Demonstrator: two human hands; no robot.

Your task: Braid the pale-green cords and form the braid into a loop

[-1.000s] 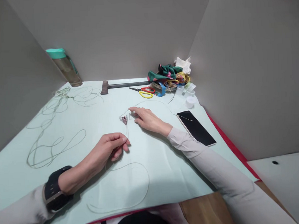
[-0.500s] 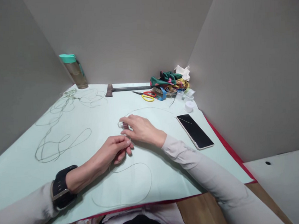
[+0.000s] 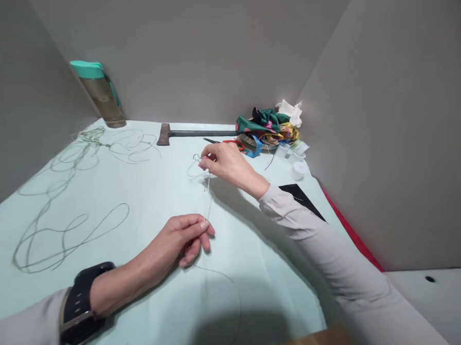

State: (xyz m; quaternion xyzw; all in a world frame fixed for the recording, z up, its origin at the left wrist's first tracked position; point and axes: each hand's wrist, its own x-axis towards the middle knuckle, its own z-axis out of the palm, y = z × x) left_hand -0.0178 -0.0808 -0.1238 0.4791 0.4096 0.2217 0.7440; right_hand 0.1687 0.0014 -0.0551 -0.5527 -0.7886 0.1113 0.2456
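A thin, pale cord (image 3: 208,202) runs taut between my two hands. My left hand (image 3: 191,239), with a dark watch on its wrist, pinches the cord's lower end between thumb and forefinger. Higher up, over the table, my right hand (image 3: 226,162) has its thumb and fingertips closed on the upper part. Small loops of cord (image 3: 196,158) stick out to the left of those fingertips; what else they may hold is hidden. From beneath my left hand a loose tail of cord (image 3: 239,295) curves over the pale table cover (image 3: 139,198).
Tangled greenish cords (image 3: 66,165) lie at left, near a teal-capped bottle (image 3: 101,97). A hammer-like tool (image 3: 201,133) lies at the back. Scissors (image 3: 211,140), partly hidden, adjoin colourful fabric (image 3: 266,121). Small white containers (image 3: 299,170) and a phone (image 3: 303,199) are at right.
My right hand has lifted up and away from my left hand, pulling the cord taut between them. My left hand keeps its pinch. The view has shifted slightly.
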